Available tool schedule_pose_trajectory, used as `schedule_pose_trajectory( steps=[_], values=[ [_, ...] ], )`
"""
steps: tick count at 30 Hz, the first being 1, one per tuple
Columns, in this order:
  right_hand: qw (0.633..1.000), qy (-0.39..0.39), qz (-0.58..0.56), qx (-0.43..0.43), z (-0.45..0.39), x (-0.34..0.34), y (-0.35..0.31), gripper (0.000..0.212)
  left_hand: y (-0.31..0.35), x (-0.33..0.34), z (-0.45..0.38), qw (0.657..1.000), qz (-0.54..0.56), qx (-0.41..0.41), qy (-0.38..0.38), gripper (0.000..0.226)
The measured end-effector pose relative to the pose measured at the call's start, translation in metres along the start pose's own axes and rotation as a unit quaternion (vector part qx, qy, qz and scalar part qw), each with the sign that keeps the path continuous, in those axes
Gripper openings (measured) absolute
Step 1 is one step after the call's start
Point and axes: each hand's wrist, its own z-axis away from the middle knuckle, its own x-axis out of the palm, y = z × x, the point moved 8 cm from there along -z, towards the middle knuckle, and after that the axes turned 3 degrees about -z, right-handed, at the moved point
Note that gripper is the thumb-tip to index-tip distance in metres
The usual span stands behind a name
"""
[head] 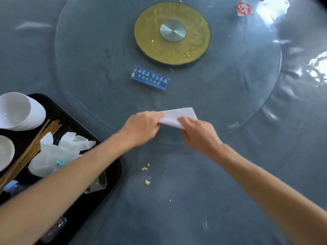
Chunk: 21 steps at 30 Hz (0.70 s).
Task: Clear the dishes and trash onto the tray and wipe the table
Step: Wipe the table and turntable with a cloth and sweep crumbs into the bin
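A folded white paper napkin [178, 114] is held over the near edge of the glass turntable [230, 85]. My left hand [143, 127] grips its left end and my right hand [198, 133] pinches its right side. At the left sits a black tray [106, 156] that carries white bowls [17, 110], a small dish [5, 152], wooden chopsticks [33, 147], crumpled plastic trash [56, 152] and a bottle [12, 187]. Yellowish food crumbs [146, 174] lie on the grey table [194, 200] in front of me.
A blue sign with white characters [150, 80] stands on the turntable, near its gold hub [172, 33]. A red and white lid or wrapper [243, 8] lies at the far right of the glass.
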Motion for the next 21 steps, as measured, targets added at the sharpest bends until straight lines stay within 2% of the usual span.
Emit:
schedule_pose_trajectory(
  steps=[2,6,9,11,15,18,19,21],
  values=[
    [1.000,0.001,-0.020,0.005,-0.031,-0.036,0.008,0.036,-0.004,-0.039,-0.031,0.999,0.003,0.030,0.020,0.038],
    [0.995,0.083,-0.015,-0.049,-0.088,-0.103,0.015,0.054,-0.013,-0.100,-0.087,0.994,-0.010,0.068,0.082,0.032],
    [0.990,0.116,-0.004,-0.082,-0.129,-0.117,0.030,0.060,-0.025,-0.117,-0.123,0.989,-0.017,0.082,0.122,0.043],
    [0.990,0.109,0.029,-0.086,-0.159,-0.114,0.045,0.063,-0.038,-0.116,-0.146,0.989,-0.043,0.073,0.125,0.049],
    [0.994,0.079,0.049,-0.062,-0.206,-0.093,0.069,0.070,-0.065,-0.107,-0.186,0.986,-0.109,0.055,0.115,0.068],
    [0.997,0.054,0.030,-0.047,-0.233,-0.073,0.083,0.071,-0.087,-0.091,-0.207,0.991,-0.103,0.018,0.081,0.080],
    [0.999,0.030,0.020,-0.031,-0.242,-0.064,0.089,0.069,-0.095,-0.080,-0.212,0.994,-0.099,0.004,0.049,0.080],
    [0.999,-0.030,0.013,-0.015,-0.253,-0.041,0.102,0.070,-0.107,-0.056,-0.217,0.994,-0.111,0.009,-0.022,0.064]
  ],
)
